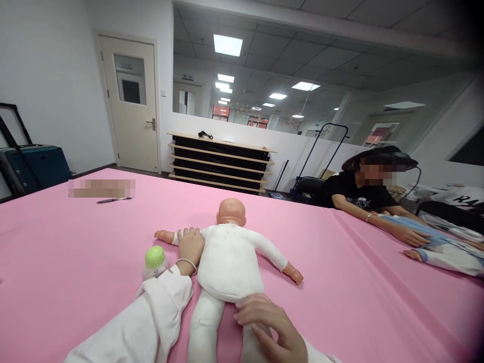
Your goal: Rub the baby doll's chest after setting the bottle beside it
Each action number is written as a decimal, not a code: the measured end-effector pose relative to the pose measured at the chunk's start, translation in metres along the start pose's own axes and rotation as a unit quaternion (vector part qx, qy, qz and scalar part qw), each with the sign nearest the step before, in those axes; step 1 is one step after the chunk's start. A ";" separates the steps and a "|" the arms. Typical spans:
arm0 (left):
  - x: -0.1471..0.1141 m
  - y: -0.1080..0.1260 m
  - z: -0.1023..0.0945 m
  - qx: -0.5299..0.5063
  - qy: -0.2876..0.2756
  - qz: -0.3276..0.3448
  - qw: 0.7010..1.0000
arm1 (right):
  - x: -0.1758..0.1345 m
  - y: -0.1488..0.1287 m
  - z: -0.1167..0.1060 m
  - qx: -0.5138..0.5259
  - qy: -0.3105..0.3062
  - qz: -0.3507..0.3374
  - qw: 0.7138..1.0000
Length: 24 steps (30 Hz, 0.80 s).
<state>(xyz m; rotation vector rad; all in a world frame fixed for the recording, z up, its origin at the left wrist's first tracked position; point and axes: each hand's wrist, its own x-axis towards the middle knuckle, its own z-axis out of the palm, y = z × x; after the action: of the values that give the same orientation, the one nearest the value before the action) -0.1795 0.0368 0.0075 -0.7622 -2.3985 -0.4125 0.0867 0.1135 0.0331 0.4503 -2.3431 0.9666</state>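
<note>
A baby doll (230, 262) with a white cloth body lies face down on the pink table cover, its bald head pointing away from me. Its arms are spread to the sides. My left hand (190, 248), with a beaded bracelet at the wrist, is closed over the doll's left-side upper arm, fingers bent across it. Over the doll's bottom and right-side leg is my right hand (273, 322), its fingers loosely bent and the thumb apart, with nothing held. Beside my left forearm stands a small bottle with a green cap (155, 257), partly hidden by my sleeve.
A pen (114, 200) lies at the table's far left by a blurred patch. On the right, a person in a black hat (378, 161) reaches toward another doll in blue and white clothes (434, 242). Behind the table are a shelf unit (221, 161) and a suitcase (36, 166).
</note>
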 end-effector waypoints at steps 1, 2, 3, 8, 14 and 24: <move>0.000 0.000 0.000 0.001 0.002 0.002 1.000 | 0.005 0.007 0.001 -0.022 -0.004 -0.017 1.000; 0.000 0.000 0.000 0.002 0.003 0.003 1.000 | 0.008 0.013 0.003 -0.051 -0.014 -0.030 0.998; 0.000 0.000 0.000 0.004 0.004 0.004 1.000 | 0.009 0.020 0.005 -0.082 -0.029 -0.037 0.995; -0.001 -0.001 0.001 0.011 0.003 0.003 1.000 | -0.011 0.032 0.018 -0.179 -0.094 -0.038 0.979; 0.000 0.000 0.000 0.014 -0.004 0.001 1.000 | -0.035 0.052 0.046 -0.191 -0.004 -0.127 0.973; 0.001 0.000 -0.001 0.011 -0.014 -0.005 1.000 | -0.047 0.035 0.040 -0.136 -0.177 -0.083 0.971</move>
<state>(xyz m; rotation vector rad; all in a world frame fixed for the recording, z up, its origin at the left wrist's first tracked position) -0.1793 0.0370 0.0088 -0.7515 -2.4305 -0.3799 0.0913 0.1128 -0.0378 0.7413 -2.6515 0.5069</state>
